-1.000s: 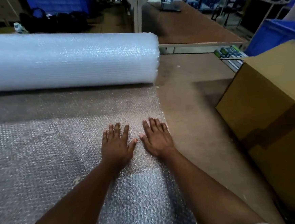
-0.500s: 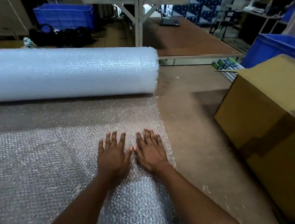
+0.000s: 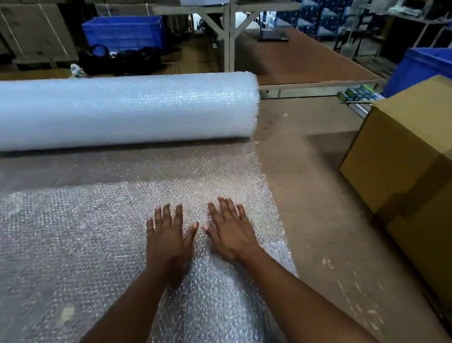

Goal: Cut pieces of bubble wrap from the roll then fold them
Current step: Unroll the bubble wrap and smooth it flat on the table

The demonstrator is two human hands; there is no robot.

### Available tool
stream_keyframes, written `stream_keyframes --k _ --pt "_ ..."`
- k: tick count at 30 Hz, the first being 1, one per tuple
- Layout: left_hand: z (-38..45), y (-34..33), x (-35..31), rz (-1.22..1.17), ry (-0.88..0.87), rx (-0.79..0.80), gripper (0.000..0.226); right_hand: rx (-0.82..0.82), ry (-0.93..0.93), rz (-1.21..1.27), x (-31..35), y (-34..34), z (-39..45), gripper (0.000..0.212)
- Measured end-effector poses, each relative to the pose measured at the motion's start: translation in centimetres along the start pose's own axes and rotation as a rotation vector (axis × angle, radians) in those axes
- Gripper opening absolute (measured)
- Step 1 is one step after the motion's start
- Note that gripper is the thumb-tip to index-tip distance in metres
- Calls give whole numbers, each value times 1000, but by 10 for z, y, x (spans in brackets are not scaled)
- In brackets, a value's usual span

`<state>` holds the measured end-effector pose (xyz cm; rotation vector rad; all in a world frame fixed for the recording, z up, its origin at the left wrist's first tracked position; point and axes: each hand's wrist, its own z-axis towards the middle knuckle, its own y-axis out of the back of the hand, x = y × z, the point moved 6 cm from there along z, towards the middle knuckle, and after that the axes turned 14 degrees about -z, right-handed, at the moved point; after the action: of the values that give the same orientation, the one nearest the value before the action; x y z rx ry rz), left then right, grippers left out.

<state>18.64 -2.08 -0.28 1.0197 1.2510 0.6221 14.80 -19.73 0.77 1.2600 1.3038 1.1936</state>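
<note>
Both hands flat, palms down, fingers spread on the sheet (image 3: 89,236), gripping nothing. Left hand (image 3: 168,238) and right hand (image 3: 231,231) sit side by side, thumbs nearly touching, near the sheet's right edge. Sheet = clear bubble wrap, small round bubbles, glinty, brown top showing through; looks doubled and whiter near the forearms. It runs back to the roll (image 3: 112,110): fat white cylinder, lying across the table (image 3: 310,197) w/ its right end in view, left end out of frame.

Table top is brown board, matte, scuffed, pale flecks on the right side. Cardboard box (image 3: 409,173) stands on the right, well apart from the sheet, brown tape band round it, white label at its near side.

Bkgd: second brown table (image 3: 305,59) behind, pale metal frame post (image 3: 225,28), blue crate (image 3: 124,33) on the floor, dark bags beside it, another blue bin (image 3: 427,66) far right. Dim room, stacked cartons along the back wall.
</note>
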Motion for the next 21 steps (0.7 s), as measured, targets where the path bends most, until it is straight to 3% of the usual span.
stream_keyframes --k 6,9,13,21 --pt "-94 20 11 60 -44 -110 87 -87 44 42 50 -1 -107 74" --pt "-140 10 46 61 -3 -65 89 -95 90 6 80 -19 -146 73" --pt "-168 -9 74 77 -11 64 90 -32 43 -72 86 -49 -163 73" --pt "-184 22 79 37 18 -22 91 46 -20 -76 87 -37 -169 72"
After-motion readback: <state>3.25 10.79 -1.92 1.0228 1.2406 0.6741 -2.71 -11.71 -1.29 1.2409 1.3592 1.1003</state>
